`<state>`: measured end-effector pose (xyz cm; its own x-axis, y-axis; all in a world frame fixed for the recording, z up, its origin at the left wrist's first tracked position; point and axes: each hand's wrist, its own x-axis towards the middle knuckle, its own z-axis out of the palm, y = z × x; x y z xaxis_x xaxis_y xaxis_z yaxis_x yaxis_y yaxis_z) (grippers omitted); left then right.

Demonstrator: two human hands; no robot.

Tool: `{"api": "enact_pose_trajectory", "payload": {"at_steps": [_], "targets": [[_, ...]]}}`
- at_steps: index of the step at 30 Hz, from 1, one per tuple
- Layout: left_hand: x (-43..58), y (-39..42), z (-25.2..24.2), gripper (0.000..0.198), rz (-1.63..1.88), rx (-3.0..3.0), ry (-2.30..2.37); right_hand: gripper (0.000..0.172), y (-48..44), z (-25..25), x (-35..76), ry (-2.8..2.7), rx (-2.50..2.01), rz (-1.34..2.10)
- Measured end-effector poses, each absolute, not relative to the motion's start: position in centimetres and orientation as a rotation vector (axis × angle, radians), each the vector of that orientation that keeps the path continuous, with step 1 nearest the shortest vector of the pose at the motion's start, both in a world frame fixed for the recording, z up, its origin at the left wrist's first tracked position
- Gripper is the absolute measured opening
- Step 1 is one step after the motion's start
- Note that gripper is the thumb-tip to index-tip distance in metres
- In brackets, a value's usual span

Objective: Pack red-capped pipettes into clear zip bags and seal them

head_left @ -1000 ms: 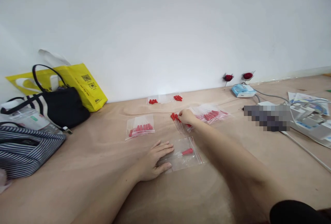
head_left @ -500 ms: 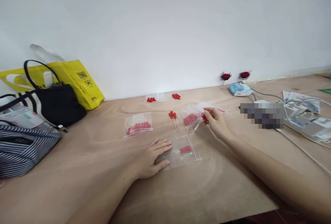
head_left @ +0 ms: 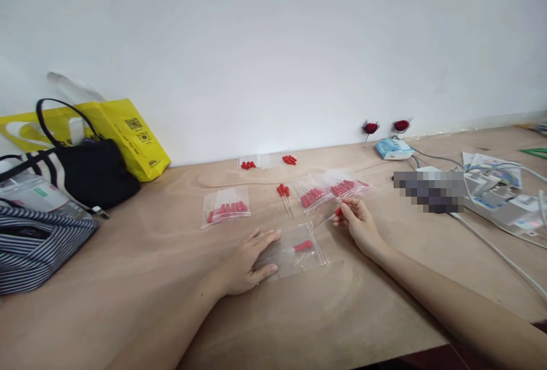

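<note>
My left hand (head_left: 248,261) lies flat with its fingers spread on the left edge of a clear zip bag (head_left: 294,250); one red-capped dropper is inside the bag. Just right of the bag, my right hand (head_left: 359,224) pinches a thin red-capped dropper (head_left: 335,214) by its red end, low over the wooden table (head_left: 342,313). Two loose droppers (head_left: 284,196) lie behind the bag. Filled bags sit at the left (head_left: 226,206), the middle (head_left: 311,194) and the right (head_left: 348,186).
A yellow bag (head_left: 128,133), a black handbag (head_left: 92,173) and a striped bag (head_left: 38,244) crowd the left side. Small bags with red caps (head_left: 267,161) lie by the wall. A blue-white box (head_left: 393,149), power strips (head_left: 508,199) and cables occupy the right.
My right hand left the loose droppers, swung right to the filled bags, then came down toward the near bag with one dropper pinched. My left hand stayed on the bag.
</note>
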<state>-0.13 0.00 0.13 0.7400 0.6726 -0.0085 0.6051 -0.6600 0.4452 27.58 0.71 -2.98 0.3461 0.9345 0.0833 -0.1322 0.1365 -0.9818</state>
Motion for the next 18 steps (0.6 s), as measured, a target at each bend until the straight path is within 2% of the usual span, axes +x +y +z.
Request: {"api": "enact_pose_trajectory", "payload": {"at_steps": [3, 7, 12, 18], "targets": [[-0.1, 0.0, 0.1, 0.054, 0.221, 2.516, 0.962, 0.045, 0.2, -2.9, 27.2, -0.895, -1.141, 1.036], [-0.1, 0.0, 0.0, 0.054, 0.242, 2.518, 0.962, 0.037, -0.6, -3.2, 26.7, -1.104, -1.158, 1.140], [0.0, 0.0, 0.1, 0.055, 0.251, 2.516, 0.941, 0.026, -0.7, -3.7, 26.5, -1.581, -1.311, 0.885], [0.1, 0.0, 0.2, 0.053, 0.244, 2.534, 0.935, 0.018, 0.0, -3.4, 25.7, -1.842, -1.291, 0.687]]}}
